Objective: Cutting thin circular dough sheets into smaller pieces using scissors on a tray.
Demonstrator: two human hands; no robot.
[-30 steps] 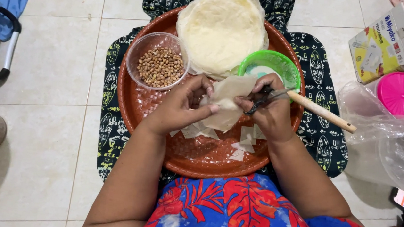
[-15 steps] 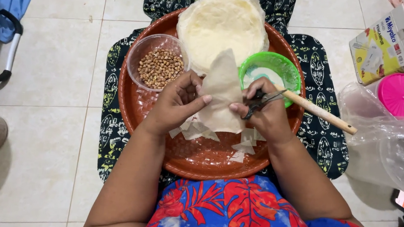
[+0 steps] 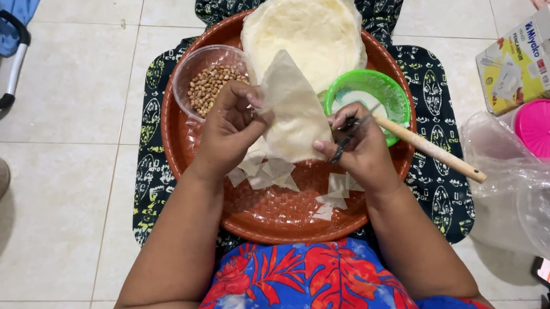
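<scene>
My left hand [image 3: 227, 127] pinches pale triangular pastry sheet [image 3: 292, 113] upright between both hands, over round brown tray [image 3: 276, 217]. My right hand [image 3: 361, 152] grips small dark scissors [image 3: 344, 141] touching sheet's right edge.

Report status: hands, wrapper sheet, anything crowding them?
Left hand and right hand pinch pale wrapper sheet above brown tray. Right also holds scissors. Cut scraps below; nothing blocking.

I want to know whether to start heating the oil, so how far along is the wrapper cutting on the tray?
Early, it seems. Done: a few small cut pieces lie on the brown tray. In hand: the left hand and right hand hold one wrapper sheet, the right also gripping scissors. Left: the stack of round wrappers looks thick, and the peanuts sit in their clear bowl.
</scene>
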